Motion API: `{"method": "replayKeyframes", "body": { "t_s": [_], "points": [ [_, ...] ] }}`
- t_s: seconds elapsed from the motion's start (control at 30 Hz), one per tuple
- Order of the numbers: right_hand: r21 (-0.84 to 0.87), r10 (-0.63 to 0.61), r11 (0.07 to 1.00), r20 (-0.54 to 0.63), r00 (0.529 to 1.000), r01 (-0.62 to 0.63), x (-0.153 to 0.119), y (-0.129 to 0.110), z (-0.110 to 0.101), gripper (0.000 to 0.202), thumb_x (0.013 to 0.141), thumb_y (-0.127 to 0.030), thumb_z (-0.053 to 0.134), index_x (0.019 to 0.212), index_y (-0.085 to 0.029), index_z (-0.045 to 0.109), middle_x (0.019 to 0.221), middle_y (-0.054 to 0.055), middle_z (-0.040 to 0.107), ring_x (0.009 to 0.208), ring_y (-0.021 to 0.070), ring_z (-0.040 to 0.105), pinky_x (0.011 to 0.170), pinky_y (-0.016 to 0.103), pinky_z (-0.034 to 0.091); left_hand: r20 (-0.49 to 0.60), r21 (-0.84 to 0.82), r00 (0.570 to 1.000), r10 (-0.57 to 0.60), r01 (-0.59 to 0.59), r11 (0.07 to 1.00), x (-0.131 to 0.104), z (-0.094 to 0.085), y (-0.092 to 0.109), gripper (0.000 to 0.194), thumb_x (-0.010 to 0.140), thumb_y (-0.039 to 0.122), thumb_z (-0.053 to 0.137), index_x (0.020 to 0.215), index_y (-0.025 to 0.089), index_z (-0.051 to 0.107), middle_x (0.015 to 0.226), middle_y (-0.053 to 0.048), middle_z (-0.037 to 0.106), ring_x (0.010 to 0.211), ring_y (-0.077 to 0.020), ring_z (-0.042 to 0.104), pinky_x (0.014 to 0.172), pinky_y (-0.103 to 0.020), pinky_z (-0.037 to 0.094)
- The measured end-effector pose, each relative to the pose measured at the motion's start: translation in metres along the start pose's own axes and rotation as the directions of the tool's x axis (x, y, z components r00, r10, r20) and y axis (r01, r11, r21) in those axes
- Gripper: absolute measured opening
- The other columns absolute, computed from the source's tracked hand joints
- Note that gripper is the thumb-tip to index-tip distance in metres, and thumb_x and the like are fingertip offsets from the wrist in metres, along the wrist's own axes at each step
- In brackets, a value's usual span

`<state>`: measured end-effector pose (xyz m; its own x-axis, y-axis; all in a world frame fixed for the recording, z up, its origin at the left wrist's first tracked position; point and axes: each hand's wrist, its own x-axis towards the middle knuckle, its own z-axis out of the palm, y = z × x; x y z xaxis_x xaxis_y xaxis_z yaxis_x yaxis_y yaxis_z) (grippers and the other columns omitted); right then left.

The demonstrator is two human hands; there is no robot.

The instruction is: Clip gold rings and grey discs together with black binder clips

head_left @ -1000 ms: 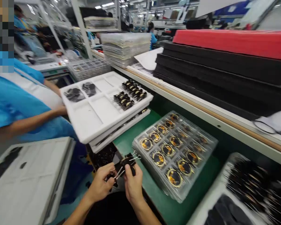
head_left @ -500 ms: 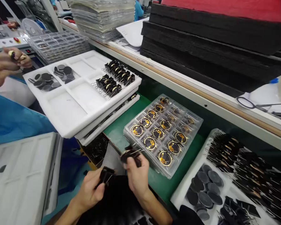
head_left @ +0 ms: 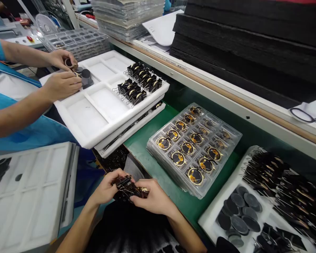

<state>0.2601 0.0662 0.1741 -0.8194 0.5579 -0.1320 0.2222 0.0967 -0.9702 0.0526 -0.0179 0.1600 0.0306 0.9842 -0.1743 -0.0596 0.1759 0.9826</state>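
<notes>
Largest is the black stack [head_left: 242,52] at the upper right, set behind the bench [head_left: 138,144], likely so that it keeps out of the working space; next come the white tray [head_left: 105,98] at upper centre-left and the grey tray [head_left: 42,175] at lower left, both ribbed into compartments, presumably to keep kinds of parts apart; the foam tray [head_left: 210,214] at lower right holds clips in one part and dark discs [head_left: 239,225] in another, probably for easy reach; the clear tray [head_left: 171,172], right of centre, has a pocket for each gold-rimmed dial [head_left: 188,147], which seems meant to stop them rubbing; the co-worker's hands [head_left: 64,84] work over the white tray's far left; at bottom centre the left hand [head_left: 107,189] and right hand [head_left: 155,196] meet around a dark piece [head_left: 126,188] held in the air above the lap, the left fingers pinching its left side and the right fingers closed on its right, apparently to steady it from both ends; of what is hidden, the stack and foam tray run off the right edge, the grey tray off the left, the co-worker's grip is partly covered, and whether the dark piece is one part or several cannot be told
</notes>
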Motion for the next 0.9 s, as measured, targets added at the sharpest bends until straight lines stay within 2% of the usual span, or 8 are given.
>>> {"method": "replayKeyframes", "body": {
  "t_s": [0.07, 0.13, 0.23, 0.33, 0.43, 0.57, 0.77, 0.9],
  "points": [
    [-0.067, -0.016, 0.998, 0.012, 1.0, 0.017, -0.001, 0.001, -0.004, 0.007, 0.082, -0.023, 0.072, 0.078, -0.018, 0.069, 0.068, -0.006, 0.053, 0.064, 0.0111, 0.049, 0.06, 0.023, 0.033, 0.087, 0.008, 0.996, -0.013, 0.012, 1.0, -0.006, -0.001, 0.005, 0.041, 0.09, 0.057, 0.059, 0.101, 0.018, 0.055, 0.112, -0.013, 0.066, 0.092, -0.0232, 0.063, 0.08, -0.034, 0.051],
    [-0.118, -0.021, 0.993, 0.03, 0.999, 0.025, -0.001, 0.0, -0.006, 0.004, 0.083, -0.023, 0.072, 0.082, -0.019, 0.071, 0.071, -0.004, 0.059, 0.065, 0.0124, 0.053, 0.062, 0.023, 0.035, 0.11, 0.102, 0.993, -0.036, 0.024, 0.994, -0.009, -0.001, 0.006, 0.047, 0.083, 0.059, 0.066, 0.104, 0.019, 0.053, 0.113, -0.011, 0.064, 0.09, -0.0213, 0.06, 0.076, -0.031, 0.049],
    [-0.158, -0.034, 0.986, 0.084, 0.996, 0.047, 0.0, -0.001, -0.005, 0.004, 0.085, -0.022, 0.071, 0.082, -0.019, 0.072, 0.073, -0.003, 0.064, 0.067, 0.0134, 0.057, 0.062, 0.023, 0.035, -0.01, 0.38, 0.997, -0.081, 0.079, 0.922, -0.011, 0.001, 0.003, 0.039, 0.078, 0.046, 0.076, 0.087, 0.02, 0.049, 0.085, 0.001, 0.058, 0.075, -0.0137, 0.05, 0.066, -0.024, 0.038],
    [-0.183, -0.033, 0.982, 0.099, 0.995, 0.051, 0.001, 0.0, -0.003, 0.005, 0.086, -0.024, 0.072, 0.088, -0.02, 0.075, 0.077, -0.002, 0.069, 0.069, 0.0141, 0.06, 0.065, 0.023, 0.037, -0.096, 0.471, 0.99, -0.105, 0.138, 0.871, -0.014, 0.003, -0.004, 0.041, 0.079, 0.043, 0.075, 0.075, 0.02, 0.042, 0.069, 0.006, 0.045, 0.064, -0.0101, 0.038, 0.059, -0.022, 0.028],
    [-0.205, -0.003, 0.978, 0.094, 0.996, 0.022, 0.0, 0.005, -0.004, 0.01, 0.084, -0.03, 0.076, 0.083, -0.02, 0.075, 0.069, -0.004, 0.067, 0.061, 0.0128, 0.057, 0.062, 0.024, 0.035, -0.125, 0.433, 0.988, -0.092, 0.137, 0.891, -0.02, 0.005, -0.011, 0.046, 0.08, 0.048, 0.073, 0.072, 0.02, 0.037, 0.066, 0.006, 0.041, 0.062, -0.0101, 0.034, 0.057, -0.022, 0.026],
    [-0.201, 0.031, 0.98, 0.119, 0.992, -0.006, -0.006, 0.014, -0.006, 0.019, 0.081, -0.033, 0.079, 0.071, -0.019, 0.071, 0.059, -0.007, 0.059, 0.055, 0.0105, 0.052, 0.057, 0.023, 0.032, -0.101, 0.33, 0.99, -0.097, 0.126, 0.935, -0.028, 0.009, -0.021, 0.046, 0.084, 0.058, 0.066, 0.076, 0.02, 0.041, 0.077, 0.001, 0.054, 0.07, -0.0129, 0.045, 0.063, -0.023, 0.035],
    [-0.168, 0.068, 0.984, 0.006, 0.998, -0.066, -0.014, 0.019, -0.003, 0.013, 0.081, -0.034, 0.08, 0.081, -0.022, 0.076, 0.072, -0.002, 0.07, 0.067, 0.016, 0.061, 0.065, 0.025, 0.038, -0.185, 0.231, 0.967, -0.177, 0.218, 0.948, -0.026, 0.017, -0.037, 0.054, 0.079, 0.063, 0.072, 0.072, 0.019, 0.041, 0.077, -0.002, 0.061, 0.071, -0.0149, 0.053, 0.064, -0.024, 0.039],
    [-0.081, 0.089, 0.993, 0.034, 0.995, -0.086, -0.014, 0.019, -0.004, 0.015, 0.082, -0.033, 0.079, 0.075, -0.02, 0.075, 0.072, -0.002, 0.069, 0.069, 0.0162, 0.06, 0.066, 0.026, 0.038, -0.271, 0.13, 0.948, -0.166, 0.207, 0.97, -0.031, 0.006, -0.043, 0.059, 0.072, 0.069, 0.075, 0.073, 0.018, 0.045, 0.075, -0.002, 0.061, 0.068, -0.0148, 0.054, 0.061, -0.025, 0.04]
  ]
}}
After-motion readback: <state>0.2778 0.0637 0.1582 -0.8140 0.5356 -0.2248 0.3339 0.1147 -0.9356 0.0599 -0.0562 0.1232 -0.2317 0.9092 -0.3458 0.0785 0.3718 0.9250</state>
